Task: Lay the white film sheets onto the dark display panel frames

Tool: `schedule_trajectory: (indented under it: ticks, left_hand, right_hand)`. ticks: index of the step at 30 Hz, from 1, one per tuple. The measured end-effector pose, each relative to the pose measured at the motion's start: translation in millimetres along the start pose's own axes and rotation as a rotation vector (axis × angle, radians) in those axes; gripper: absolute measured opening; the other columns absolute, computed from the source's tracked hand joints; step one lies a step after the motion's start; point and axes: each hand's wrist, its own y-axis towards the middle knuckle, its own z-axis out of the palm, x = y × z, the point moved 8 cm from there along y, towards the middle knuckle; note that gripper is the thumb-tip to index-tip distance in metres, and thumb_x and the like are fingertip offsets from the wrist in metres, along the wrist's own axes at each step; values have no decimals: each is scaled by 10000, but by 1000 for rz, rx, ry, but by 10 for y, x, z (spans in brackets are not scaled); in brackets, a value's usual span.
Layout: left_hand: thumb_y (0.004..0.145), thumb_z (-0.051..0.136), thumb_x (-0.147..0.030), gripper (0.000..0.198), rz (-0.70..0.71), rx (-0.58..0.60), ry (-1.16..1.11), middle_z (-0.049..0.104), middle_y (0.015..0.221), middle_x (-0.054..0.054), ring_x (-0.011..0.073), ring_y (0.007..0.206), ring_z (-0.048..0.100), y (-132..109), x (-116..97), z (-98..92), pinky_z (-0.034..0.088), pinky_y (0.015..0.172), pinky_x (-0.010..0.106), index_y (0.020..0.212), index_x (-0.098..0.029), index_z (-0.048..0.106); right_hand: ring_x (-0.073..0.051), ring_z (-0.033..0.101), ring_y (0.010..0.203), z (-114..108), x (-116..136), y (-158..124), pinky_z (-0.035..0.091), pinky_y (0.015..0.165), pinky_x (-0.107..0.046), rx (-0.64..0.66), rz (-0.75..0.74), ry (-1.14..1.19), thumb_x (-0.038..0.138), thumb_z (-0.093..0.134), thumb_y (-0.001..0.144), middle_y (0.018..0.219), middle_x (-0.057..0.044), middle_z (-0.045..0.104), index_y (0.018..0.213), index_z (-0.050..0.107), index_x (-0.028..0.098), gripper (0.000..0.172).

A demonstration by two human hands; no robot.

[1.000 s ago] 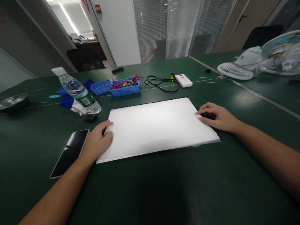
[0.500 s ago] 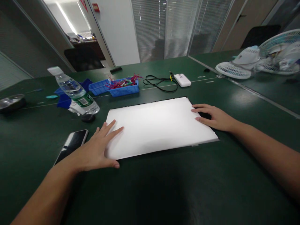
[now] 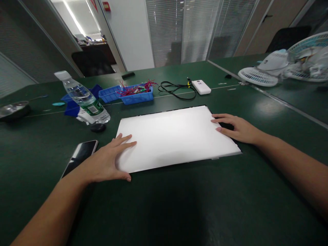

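A flat white rectangular panel (image 3: 174, 136) with thin dark edging lies on the dark green table (image 3: 164, 205) in front of me. My left hand (image 3: 110, 159) rests at the panel's left end, fingers spread over its surface and thumb by the near left corner. At the opposite end, my right hand (image 3: 235, 128) touches the right edge with its fingertips, the fingers apart. Neither hand is wrapped around anything. A smartphone (image 3: 80, 155) lies beside my left forearm, partly hidden by it.
Beyond the panel are a tilted water bottle (image 3: 85, 99), a black computer mouse (image 3: 98, 127), a blue tray (image 3: 137, 98) of red wires, a black cable (image 3: 176, 90) and a white power bank (image 3: 201, 87). Fan parts (image 3: 269, 70) lie far right; a metal bowl (image 3: 14, 110) sits far left.
My left hand's fingers have shifted slightly on the panel, the forefinger and its neighbour now lying closer together. The panel and right hand look unchanged; the whole view has shifted slightly.
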Motion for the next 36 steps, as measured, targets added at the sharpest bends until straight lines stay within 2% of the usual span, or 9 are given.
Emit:
schedule_trajectory:
  ticks: [7, 15, 19, 23, 26, 28, 30, 32, 36]
  left_hand:
    - [607, 949, -762, 1193, 40, -1, 24, 382, 1791, 126, 490, 1666, 289, 10, -33, 23, 322, 1307, 721, 1645, -321, 562]
    - [668, 829, -922, 1204, 162, -46, 96, 428, 1764, 181, 517, 1614, 398, -4, -115, -25, 401, 1264, 715, 1644, -271, 559]
    - [879, 576, -948, 1012, 209, -157, 80, 463, 1752, 155, 473, 1601, 440, -6, -52, -33, 417, 1268, 667, 1636, -276, 564]
    - [1064, 326, -812, 828, 115, -343, -4, 486, 1736, 142, 401, 1587, 475, 25, 106, -32, 405, 1286, 623, 1639, -257, 540]
    - [1083, 299, -784, 830, 9, -412, -94, 489, 1724, 181, 390, 1593, 469, 65, 214, 21, 379, 1304, 621, 1623, -204, 545]
    - [1077, 298, -793, 867, -74, -446, -141, 453, 1739, 217, 401, 1626, 418, 83, 285, 53, 332, 1324, 641, 1631, -166, 528]
    - [1073, 296, -793, 892, -172, -455, -167, 400, 1767, 238, 418, 1658, 358, 97, 361, 95, 280, 1337, 671, 1658, -149, 490]
    - [1063, 302, -795, 919, -254, -425, -178, 367, 1781, 251, 440, 1675, 309, 114, 419, 156, 229, 1344, 699, 1679, -130, 453]
    - [1005, 416, -801, 997, -273, -354, -136, 323, 1788, 291, 464, 1690, 249, 160, 404, 241, 183, 1355, 700, 1673, -61, 420]
  right_hand:
    - [-373, 616, 1449, 3, -3, 7, 462, 1237, -651, 1, -11, 16, 531, 653, 1016, 1626, -27, 608, 1419, 781, 363, 455]
    - [-343, 578, 1497, 45, -7, 36, 431, 1284, -624, 12, -49, 23, 517, 634, 1035, 1642, -12, 583, 1483, 744, 357, 489]
    - [-351, 577, 1497, 49, -7, 29, 442, 1268, -635, 15, -44, 0, 534, 615, 1047, 1661, -20, 566, 1474, 749, 353, 483]
    - [-363, 583, 1487, -11, -24, 5, 456, 1248, -645, -46, -3, -4, 551, 634, 1030, 1656, -30, 577, 1444, 765, 351, 478]
    - [-375, 593, 1476, -60, -69, -10, 457, 1244, -649, -111, 83, -10, 566, 608, 1036, 1576, -68, 651, 1466, 754, 313, 520]
    - [-400, 635, 1421, -62, -110, -18, 507, 1186, -659, -130, 171, -27, 600, 580, 1038, 1542, -102, 674, 1482, 746, 269, 578]
    - [-414, 673, 1364, -44, -129, -23, 548, 1130, -661, -134, 245, -26, 633, 581, 1026, 1538, -111, 674, 1503, 733, 255, 627]
    - [-411, 663, 1381, -19, -109, -22, 533, 1158, -659, -136, 275, 7, 640, 594, 1019, 1545, -91, 669, 1515, 724, 272, 631]
    - [-408, 600, 1464, 24, -58, -21, 432, 1268, -668, -147, 322, 118, 606, 680, 981, 1557, -59, 662, 1481, 745, 297, 592]
